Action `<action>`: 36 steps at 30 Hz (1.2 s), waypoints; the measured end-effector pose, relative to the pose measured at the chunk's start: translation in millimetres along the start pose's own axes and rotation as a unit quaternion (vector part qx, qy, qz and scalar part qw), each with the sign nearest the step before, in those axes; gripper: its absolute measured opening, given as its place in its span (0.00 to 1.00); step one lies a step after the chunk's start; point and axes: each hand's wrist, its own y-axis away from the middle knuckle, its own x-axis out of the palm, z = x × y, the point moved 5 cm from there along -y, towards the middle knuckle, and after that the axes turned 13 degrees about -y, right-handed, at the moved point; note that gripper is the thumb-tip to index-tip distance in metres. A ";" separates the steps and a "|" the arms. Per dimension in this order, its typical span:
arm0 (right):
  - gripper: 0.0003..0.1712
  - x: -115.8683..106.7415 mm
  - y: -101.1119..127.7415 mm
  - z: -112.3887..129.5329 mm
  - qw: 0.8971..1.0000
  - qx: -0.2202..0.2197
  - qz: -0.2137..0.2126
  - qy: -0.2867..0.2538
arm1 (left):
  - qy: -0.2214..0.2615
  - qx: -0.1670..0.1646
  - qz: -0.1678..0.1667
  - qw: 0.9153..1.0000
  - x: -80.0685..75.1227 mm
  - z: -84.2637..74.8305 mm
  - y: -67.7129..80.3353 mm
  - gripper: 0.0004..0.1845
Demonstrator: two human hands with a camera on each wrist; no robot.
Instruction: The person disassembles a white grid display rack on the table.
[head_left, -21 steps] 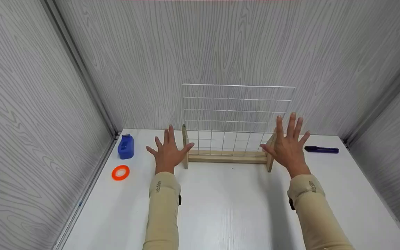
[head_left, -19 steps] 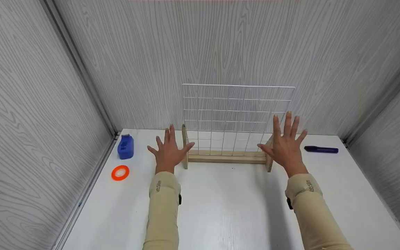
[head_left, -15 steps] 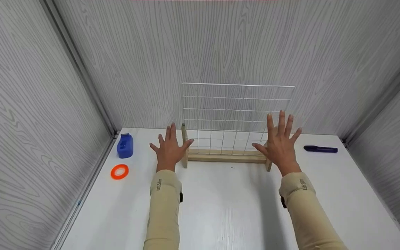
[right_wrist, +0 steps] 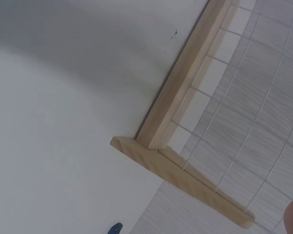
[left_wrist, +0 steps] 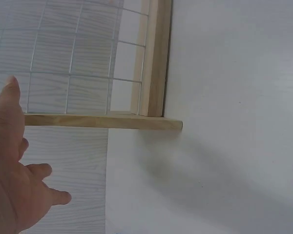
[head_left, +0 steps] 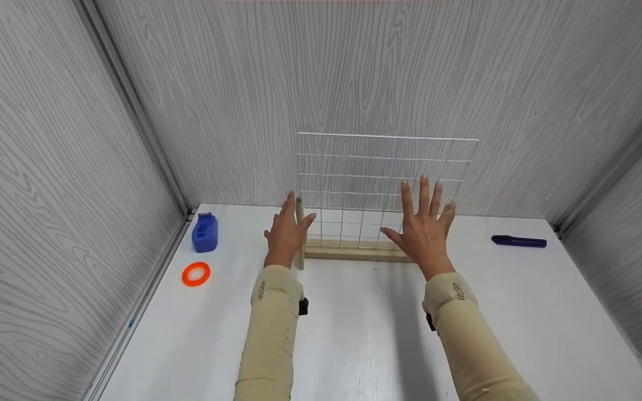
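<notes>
Hovering by the wire grid (head_left: 382, 178) (wooden base), left hand (head_left: 286, 234) and right hand (head_left: 422, 231) stay unclenched, fingers spread.

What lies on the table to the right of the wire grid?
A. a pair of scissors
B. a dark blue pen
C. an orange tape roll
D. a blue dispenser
B: the pen lies right of the grid; the tape roll and dispenser lie left.

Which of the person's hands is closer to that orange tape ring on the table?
The left hand. It is at the left end of the wire rack, to the right of the orange ring. The right hand is farther right, in front of the rack.
</notes>
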 end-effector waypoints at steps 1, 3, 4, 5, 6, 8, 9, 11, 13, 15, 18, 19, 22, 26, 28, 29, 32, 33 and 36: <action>0.70 1.1 -1.0 3.1 1.000 -0.001 0.002 -0.004 | 0.013 0.000 0.003 1.000 -0.2 -0.5 -0.3 0.43; 0.70 3.7 -2.8 8.9 1.000 -0.005 0.003 -0.006 | 0.036 0.001 0.004 0.999 0.0 -1.6 -2.0 0.41; 0.69 4.8 -3.6 11.8 1.000 -0.010 0.000 -0.008 | 0.047 0.004 0.002 0.999 0.3 -2.3 -3.1 0.40; 0.69 6.0 -4.3 14.4 1.000 -0.013 -0.002 -0.014 | 0.058 0.009 0.000 0.998 0.7 -3.4 -4.1 0.40; 0.69 7.1 -5.0 16.8 1.000 -0.017 -0.007 -0.016 | 0.067 0.015 -0.004 0.998 1.1 -4.6 -5.2 0.39; 0.68 9.3 -6.8 21.8 0.999 -0.026 -0.018 -0.016 | 0.079 0.027 -0.014 0.996 1.8 -6.9 -6.9 0.37; 0.68 10.0 -7.8 24.4 0.999 -0.032 -0.026 -0.016 | 0.082 0.033 -0.019 0.996 2.1 -7.9 -7.7 0.37; 0.67 11.8 -10.3 29.3 0.999 -0.033 -0.022 -0.016 | 0.089 0.039 -0.030 0.995 1.7 -9.6 -8.3 0.36; 0.66 13.4 -13.2 33.9 0.999 -0.031 -0.016 -0.013 | 0.094 0.037 -0.036 0.994 1.9 -10.1 -9.8 0.35; 0.66 15.0 -16.0 37.8 1.000 -0.025 -0.007 -0.015 | 0.101 0.030 -0.038 0.994 2.2 -10.2 -11.4 0.34; 0.67 18.8 -19.8 42.3 1.000 -0.017 -0.002 -0.019 | 0.107 0.023 -0.040 0.993 3.0 -10.0 -13.9 0.33; 0.67 20.3 -20.9 43.6 1.000 -0.017 -0.004 -0.021 | 0.109 0.023 -0.042 0.993 3.1 -9.9 -14.2 0.33; 0.67 25.1 -23.2 46.7 1.000 -0.017 -0.005 -0.024 | 0.117 0.021 -0.049 0.992 2.5 -9.4 -14.6 0.32; 0.66 28.9 -24.0 49.0 1.000 -0.017 -0.011 -0.017 | 0.116 0.015 -0.058 0.991 1.1 -9.1 -14.7 0.31; 0.65 29.6 -24.6 49.6 1.000 -0.016 -0.017 -0.006 | 0.101 0.009 -0.062 0.993 0.3 -8.7 -14.9 0.30; 0.64 29.5 -25.1 50.0 1.000 -0.015 -0.021 -0.001 | 0.091 0.003 -0.063 0.994 0.1 -8.3 -14.9 0.30; 0.63 29.2 -27.5 51.4 0.999 -0.019 -0.036 0.010 | 0.073 -0.017 -0.070 0.995 -0.3 -6.0 -14.9 0.28; 0.63 29.1 -28.2 52.0 0.999 -0.022 -0.042 0.012 | 0.069 -0.023 -0.073 0.995 -0.2 -5.1 -14.7 0.28; 0.62 29.9 -29.2 53.1 0.998 -0.030 -0.057 0.008 | 0.073 -0.023 -0.089 0.993 0.5 -3.7 -14.6 0.26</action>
